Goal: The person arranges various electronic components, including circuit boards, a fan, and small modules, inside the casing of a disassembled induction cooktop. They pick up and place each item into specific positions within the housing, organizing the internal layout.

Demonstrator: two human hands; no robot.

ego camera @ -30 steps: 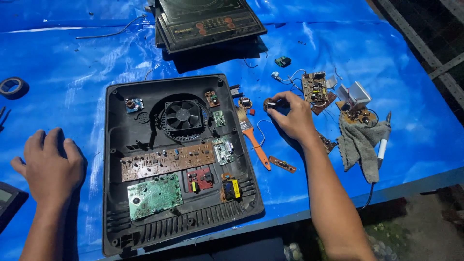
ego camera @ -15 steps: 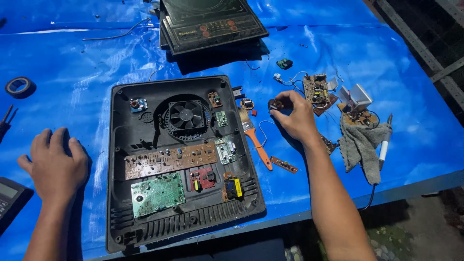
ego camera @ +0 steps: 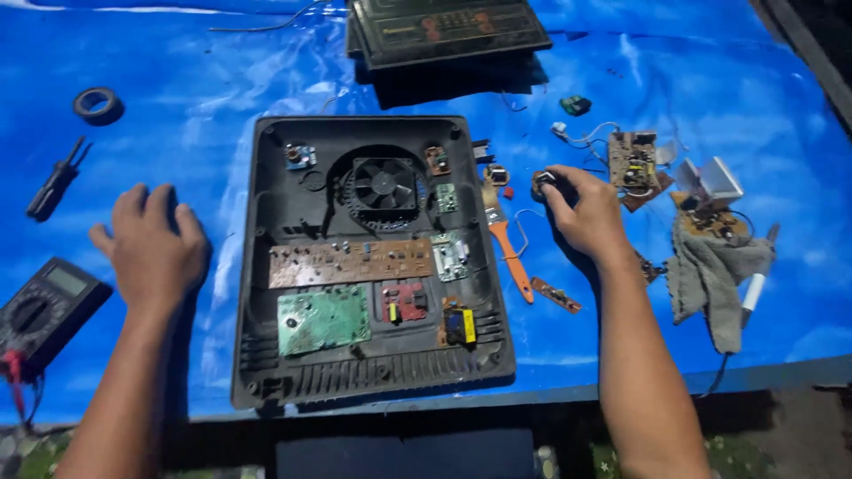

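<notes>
A blue tarpaulin (ego camera: 266, 80) covers nearly the whole frame. At its centre lies the opened black housing of an induction cooker (ego camera: 253, 293), with a round cooling fan (ego camera: 383, 182) in its upper middle, a long brown circuit board (ego camera: 351, 263) across the middle and a green circuit board (ego camera: 323, 319) below that. The cooker's dark glass top panel (ego camera: 448, 31) sits at the top centre of the frame.

The left hand (ego camera: 155, 248) rests palm down on the tarpaulin just left of the housing, fingers spread and holding nothing. The right hand (ego camera: 581, 213) is right of the housing, fingers curled around a small dark round part (ego camera: 542, 182), which sits right of centre in the frame, by the fingertips.

A grey rag (ego camera: 706, 275) lies at the right edge, a multimeter (ego camera: 44, 306) at the lower left. An orange-handled brush (ego camera: 508, 239) lies between the housing and the right hand, a small brown circuit board (ego camera: 632, 160) to the upper right of that hand. A roll of black tape (ego camera: 98, 105) and black pliers (ego camera: 55, 182) lie at the upper left.
</notes>
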